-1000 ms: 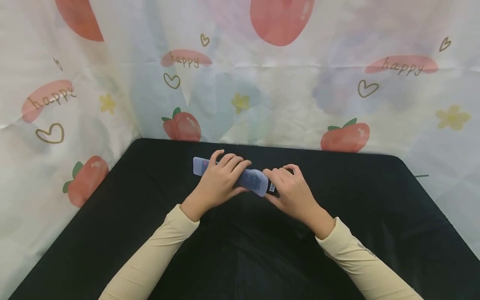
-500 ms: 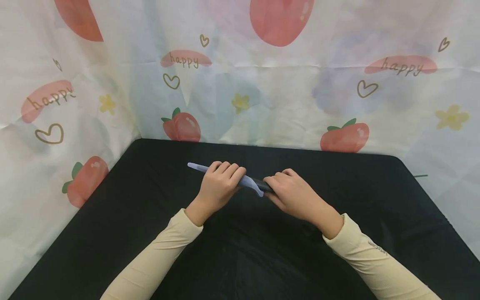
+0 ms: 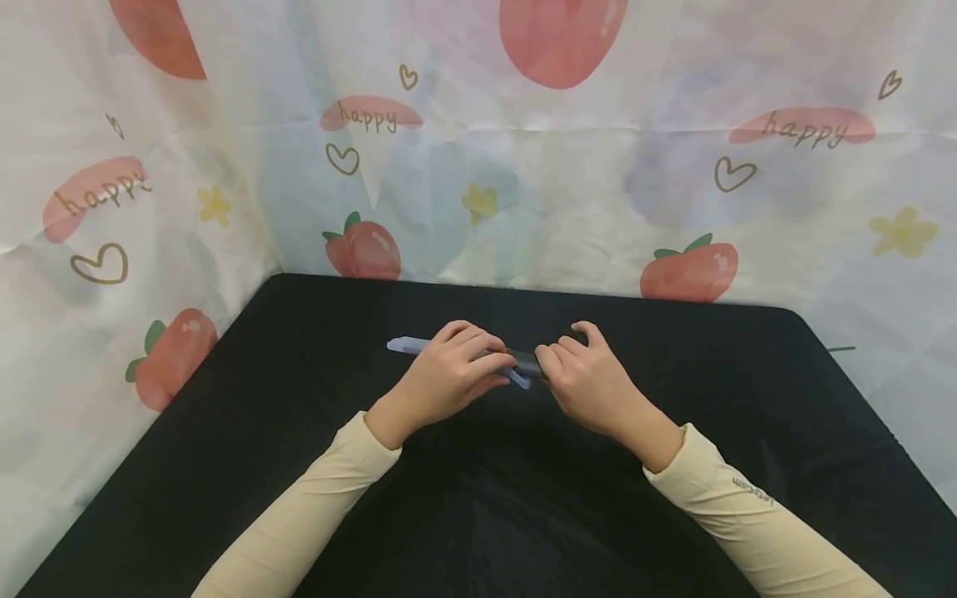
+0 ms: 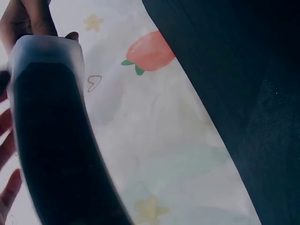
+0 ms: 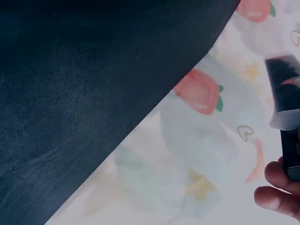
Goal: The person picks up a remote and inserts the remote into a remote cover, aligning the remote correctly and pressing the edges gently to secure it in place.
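A dark remote control (image 3: pixel 527 363) sits partly inside a translucent bluish sleeve-like cover (image 3: pixel 405 345), held above the black table. My left hand (image 3: pixel 449 370) grips the covered part, and the sleeve sticks out beyond it on the left and as a flared lip on the right. The bare dark end is pinched by my right hand (image 3: pixel 586 378), whose index finger is raised. In the left wrist view the cover's pale end (image 4: pixel 44 47) extends past the dark body. In the right wrist view the flared lip (image 5: pixel 286 120) stands around the remote.
A black-covered table (image 3: pixel 478 515) lies below both hands. Behind it and to its sides hangs a pale curtain (image 3: pixel 568 191) printed with fruit, hearts and flowers.
The remote turned from its broad face toward the head view to nearly edge-on. More of its dark end shows between my hands. My left fingers shifted slightly right, and my right index finger lifted.
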`<state>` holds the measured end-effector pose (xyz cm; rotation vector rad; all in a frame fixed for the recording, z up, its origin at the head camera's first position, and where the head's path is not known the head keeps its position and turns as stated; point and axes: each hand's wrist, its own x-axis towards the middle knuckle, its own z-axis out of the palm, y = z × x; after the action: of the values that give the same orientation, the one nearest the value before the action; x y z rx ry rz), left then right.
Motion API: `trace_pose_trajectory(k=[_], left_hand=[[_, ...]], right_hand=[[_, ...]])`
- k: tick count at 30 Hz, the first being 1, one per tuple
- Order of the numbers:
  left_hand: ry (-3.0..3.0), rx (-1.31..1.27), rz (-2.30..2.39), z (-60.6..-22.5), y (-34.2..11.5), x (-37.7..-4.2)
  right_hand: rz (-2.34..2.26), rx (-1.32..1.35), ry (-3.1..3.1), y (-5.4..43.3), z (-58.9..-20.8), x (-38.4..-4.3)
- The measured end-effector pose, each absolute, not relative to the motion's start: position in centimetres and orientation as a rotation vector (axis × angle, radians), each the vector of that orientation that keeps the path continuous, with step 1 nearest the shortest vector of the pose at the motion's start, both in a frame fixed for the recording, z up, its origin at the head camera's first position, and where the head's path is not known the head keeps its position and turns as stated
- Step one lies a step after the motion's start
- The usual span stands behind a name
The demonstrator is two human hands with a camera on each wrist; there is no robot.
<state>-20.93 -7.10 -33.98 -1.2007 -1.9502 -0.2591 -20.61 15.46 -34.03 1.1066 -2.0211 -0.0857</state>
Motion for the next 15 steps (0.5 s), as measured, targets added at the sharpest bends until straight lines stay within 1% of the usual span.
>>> trace_pose_trajectory(k=[9,15], left_hand=[[-1.964,-1.306,-0.504,-33.6,-6.7,-20.8],[-2.003,-1.393,-0.481,-33.8,-6.3,-20.3]], right_hand=[[-0.041,1.118,-2.035,14.4,-34.5,-20.2],[-0.063,1.135,-2.065,13.8,-35.2,-19.7]])
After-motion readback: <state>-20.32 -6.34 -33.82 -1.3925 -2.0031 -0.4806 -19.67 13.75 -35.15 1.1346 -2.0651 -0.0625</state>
